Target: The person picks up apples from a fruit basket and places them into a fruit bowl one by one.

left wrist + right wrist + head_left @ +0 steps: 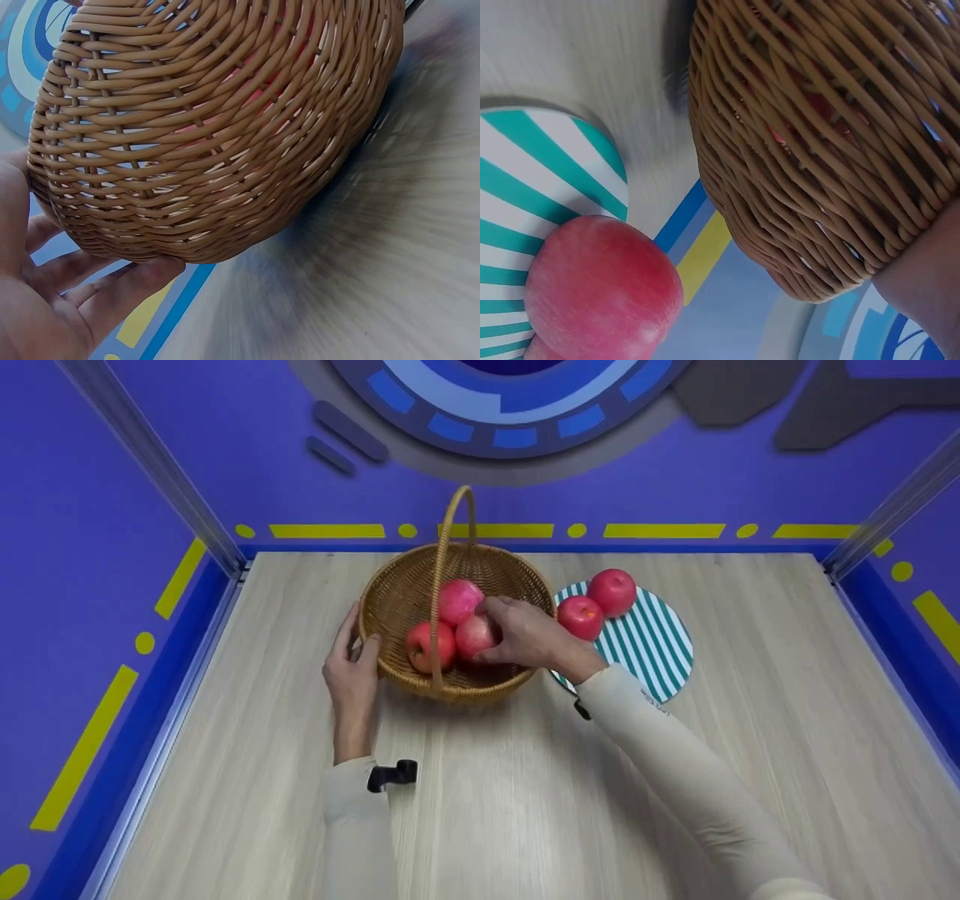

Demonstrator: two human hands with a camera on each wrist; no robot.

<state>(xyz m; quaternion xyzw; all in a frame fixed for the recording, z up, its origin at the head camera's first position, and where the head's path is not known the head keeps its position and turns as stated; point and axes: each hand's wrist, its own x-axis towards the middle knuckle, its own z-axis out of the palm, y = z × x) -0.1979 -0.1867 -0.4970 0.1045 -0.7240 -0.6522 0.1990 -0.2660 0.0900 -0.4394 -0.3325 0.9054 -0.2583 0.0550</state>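
A brown wicker basket (480, 694) with a tall arched handle stands on the table. My left hand (351, 679) holds its left side, thumb at the rim and fingers along the outer wall; in the left wrist view these fingers (120, 296) lie against the weave. Reaching over the right rim, my right hand (529, 631) grips an apple (472, 637) inside the basket. Beside it are a pink-red apple (459, 600) and a red apple (421, 647), partly behind the handle. In the right wrist view the basket wall hides most of the right hand.
A round green-and-white striped mat (660, 652) lies right of the basket. Two red apples, a nearer one (580, 617) and a farther one (613, 591), sit on its back left part. Blue panels (570, 502) enclose the wooden table (480, 810) at the back and sides.
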